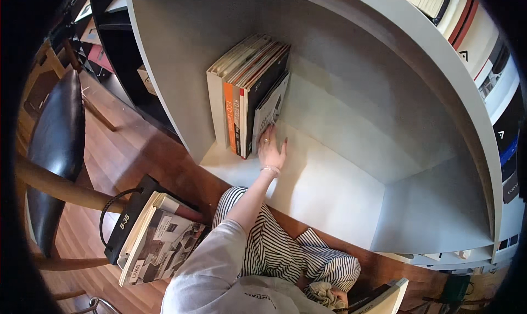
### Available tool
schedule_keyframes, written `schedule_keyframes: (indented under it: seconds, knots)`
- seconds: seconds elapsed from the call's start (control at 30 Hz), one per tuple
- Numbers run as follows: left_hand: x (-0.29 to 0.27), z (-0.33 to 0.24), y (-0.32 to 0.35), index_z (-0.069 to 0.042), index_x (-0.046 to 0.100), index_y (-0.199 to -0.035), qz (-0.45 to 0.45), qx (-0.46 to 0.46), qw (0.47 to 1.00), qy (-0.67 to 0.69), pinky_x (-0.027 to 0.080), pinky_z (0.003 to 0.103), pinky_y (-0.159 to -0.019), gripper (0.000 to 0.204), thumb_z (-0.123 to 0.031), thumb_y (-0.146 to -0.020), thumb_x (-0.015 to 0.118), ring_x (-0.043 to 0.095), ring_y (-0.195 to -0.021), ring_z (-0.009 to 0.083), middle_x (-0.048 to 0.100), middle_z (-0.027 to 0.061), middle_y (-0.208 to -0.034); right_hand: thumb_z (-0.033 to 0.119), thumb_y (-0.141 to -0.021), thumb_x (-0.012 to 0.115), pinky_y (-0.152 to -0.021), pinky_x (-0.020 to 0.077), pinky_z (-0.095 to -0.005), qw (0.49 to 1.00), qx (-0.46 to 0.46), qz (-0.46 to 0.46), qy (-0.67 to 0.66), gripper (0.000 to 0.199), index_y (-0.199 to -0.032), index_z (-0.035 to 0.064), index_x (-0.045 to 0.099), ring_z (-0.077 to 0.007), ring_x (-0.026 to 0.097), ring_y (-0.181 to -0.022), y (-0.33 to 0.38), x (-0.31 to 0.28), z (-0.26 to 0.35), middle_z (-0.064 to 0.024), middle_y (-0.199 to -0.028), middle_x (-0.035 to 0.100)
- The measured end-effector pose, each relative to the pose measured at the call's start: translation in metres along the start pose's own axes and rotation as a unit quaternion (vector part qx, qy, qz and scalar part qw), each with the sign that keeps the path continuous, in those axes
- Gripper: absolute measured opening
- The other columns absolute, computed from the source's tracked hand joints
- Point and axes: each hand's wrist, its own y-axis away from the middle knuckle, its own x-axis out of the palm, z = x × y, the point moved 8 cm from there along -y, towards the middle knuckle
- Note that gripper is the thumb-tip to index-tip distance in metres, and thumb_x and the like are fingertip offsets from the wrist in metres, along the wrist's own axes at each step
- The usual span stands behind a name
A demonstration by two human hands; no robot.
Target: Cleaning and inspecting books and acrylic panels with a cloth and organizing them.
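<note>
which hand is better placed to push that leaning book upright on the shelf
Probably the left hand: it already touches the leaning book beside the row of books on the shelf. The right hand is low by the lap, at another book.

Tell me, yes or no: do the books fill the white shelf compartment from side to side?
No. The row of books stands only at the left end of the shelf compartment; the rest is bare.

- Looked like a library, bookshop or reading room, can't tell which.
- Big white shelf unit (351, 165) with deep open compartments, a row of books (247, 89) standing upright in one.
- More packed book spines (472, 28) on the neighbouring shelf, right.
- Wooden floor (126, 154), dark padded chair (55, 132), stack of books (159, 242) on the floor.
</note>
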Motion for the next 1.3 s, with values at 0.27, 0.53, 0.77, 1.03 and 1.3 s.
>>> schedule_keyframes:
  seconds: [0.27, 0.53, 0.77, 1.03, 1.3]
  knots:
    - [-0.108, -0.047, 0.066, -0.006, 0.048, -0.129, 0.022, 0.025, 0.993, 0.116, 0.029, 0.047, -0.107, 0.049, -0.016, -0.084, 0.062, 0.038, -0.128, 0.0369, 0.042, 0.0186, -0.138, 0.021, -0.088, 0.055, -0.071, 0.0537, -0.0334, 0.937, -0.282, -0.092, 0.184, 0.030, -0.107, -0.0017, 0.059, -0.0240, 0.063, -0.078, -0.031, -0.002, 0.052, -0.0160, -0.091, 0.066]
    - [-0.339, -0.086, 0.185, -0.009, 0.054, -0.123, 0.108, 0.120, 0.985, -0.065, 0.029, 0.049, -0.105, 0.046, -0.010, -0.078, 0.062, 0.039, -0.127, 0.0324, 0.045, 0.0144, -0.135, 0.025, -0.087, 0.053, -0.081, 0.0522, -0.0388, 0.975, -0.217, -0.011, 0.041, 0.039, -0.118, 0.0013, 0.057, -0.0301, 0.063, -0.093, -0.099, 0.122, 0.046, -0.0153, -0.105, 0.065]
    - [-0.487, -0.068, 0.218, -0.005, 0.055, -0.122, -0.204, -0.011, 0.920, -0.333, 0.027, 0.052, -0.106, 0.049, -0.019, -0.077, 0.069, 0.038, -0.128, 0.0355, 0.046, 0.0172, -0.133, 0.022, -0.087, 0.053, -0.086, 0.0502, -0.0395, 0.973, -0.210, 0.052, 0.080, 0.038, -0.118, 0.0001, 0.057, -0.0301, 0.062, -0.097, -0.116, 0.084, 0.050, -0.0156, -0.109, 0.064]
    - [-0.512, -0.051, 0.236, -0.002, 0.053, -0.118, -0.158, -0.076, 0.904, -0.390, 0.035, 0.045, -0.100, 0.056, -0.024, -0.072, 0.078, 0.048, -0.119, 0.0299, 0.058, 0.0147, -0.118, 0.017, -0.088, 0.051, -0.092, 0.0467, -0.0398, 0.969, -0.217, 0.065, 0.104, 0.036, -0.118, -0.0021, 0.056, -0.0303, 0.059, -0.102, -0.120, 0.070, 0.047, -0.0160, -0.112, 0.063]
    - [-0.486, -0.021, 0.276, 0.000, 0.061, -0.105, -0.211, -0.132, 0.954, 0.165, 0.051, 0.029, -0.076, 0.038, -0.007, -0.072, 0.078, 0.063, -0.089, 0.0146, 0.067, 0.0100, -0.099, 0.015, -0.087, 0.052, -0.093, 0.0462, -0.0390, 0.967, -0.207, 0.097, 0.116, 0.036, -0.119, -0.0028, 0.055, -0.0300, 0.059, -0.104, -0.106, 0.099, 0.041, -0.0157, -0.113, 0.062]
